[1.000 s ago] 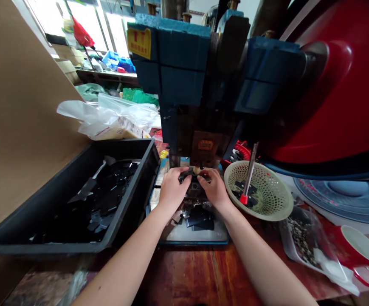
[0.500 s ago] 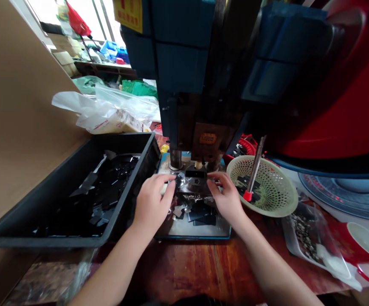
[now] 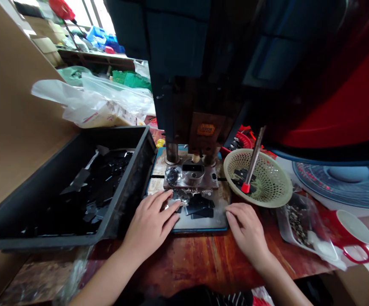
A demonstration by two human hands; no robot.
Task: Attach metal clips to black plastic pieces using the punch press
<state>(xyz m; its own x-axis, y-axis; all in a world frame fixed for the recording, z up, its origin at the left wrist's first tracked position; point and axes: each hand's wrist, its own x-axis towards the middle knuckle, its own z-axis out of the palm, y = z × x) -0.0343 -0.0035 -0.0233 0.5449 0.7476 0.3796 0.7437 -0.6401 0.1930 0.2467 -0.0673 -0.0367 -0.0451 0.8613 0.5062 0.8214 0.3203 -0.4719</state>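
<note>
My left hand (image 3: 152,219) lies over the left front of the press's metal bed (image 3: 189,223), its fingers apart and reaching in among small scraps. Between its thumb and index finger a small dark piece shows, but no grip on it is visible. Just right of these fingertips rest several flat black plates (image 3: 200,208), overlapping. At the bed's right edge is my right hand (image 3: 248,227), fingers loosely bent and thumb apart, with nothing seen in it. Behind both hands, the die block (image 3: 193,174) with its dark slot stands uncovered beneath the press head (image 3: 203,127).
A large black bin (image 3: 108,238) with dark sheet pieces stands left. To the right are a pale green basket (image 3: 275,193) holding black plates and a red-tipped rod (image 3: 254,161), a clear tray of small metal parts (image 3: 299,223), and a red mug (image 3: 337,229). A cardboard sheet (image 3: 18,127) rises far left.
Both hands have drawn back from beside the die block towards the front of the bed. My right hand has also moved outwards to the right. The whole view has shifted slightly.
</note>
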